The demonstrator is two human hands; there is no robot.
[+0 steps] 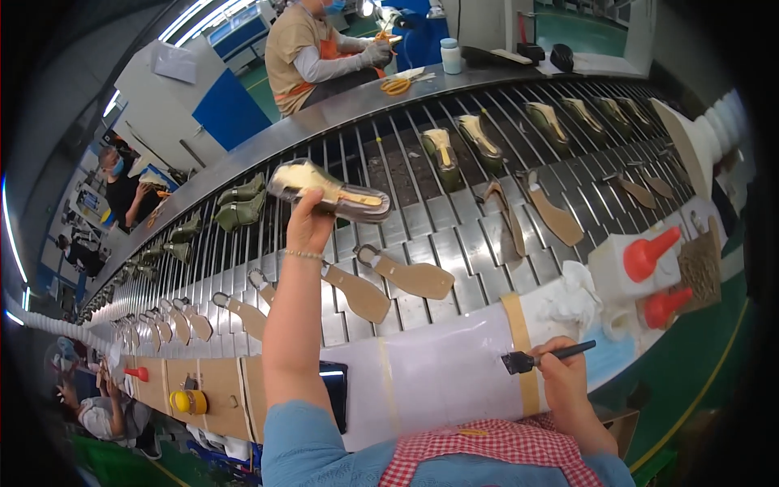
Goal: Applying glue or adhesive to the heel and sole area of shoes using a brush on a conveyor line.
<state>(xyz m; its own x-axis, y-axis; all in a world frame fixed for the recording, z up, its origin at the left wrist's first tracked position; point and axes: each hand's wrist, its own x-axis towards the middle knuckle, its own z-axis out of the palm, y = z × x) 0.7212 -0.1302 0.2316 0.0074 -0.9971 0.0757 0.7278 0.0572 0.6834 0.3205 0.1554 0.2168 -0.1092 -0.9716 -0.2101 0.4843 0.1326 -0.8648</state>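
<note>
My left hand (307, 223) is raised over the slatted conveyor (438, 235), gripping a shoe upper on its last (329, 191), sole side up, pale and shiny. My right hand (564, 369) rests near the white covered edge of the bench (438, 369) and holds a small black brush (540, 357), bristles pointing left. Tan insoles (406, 276) lie on the belt just beyond my left forearm.
More olive shoes on lasts (442, 154) and insoles (556, 215) ride the belt. White glue pots with red caps (641, 260) stand at right. A person in a tan shirt (312, 49) works across the line; orange scissors (396, 84) lie there. A yellow tape roll (188, 401) sits lower left.
</note>
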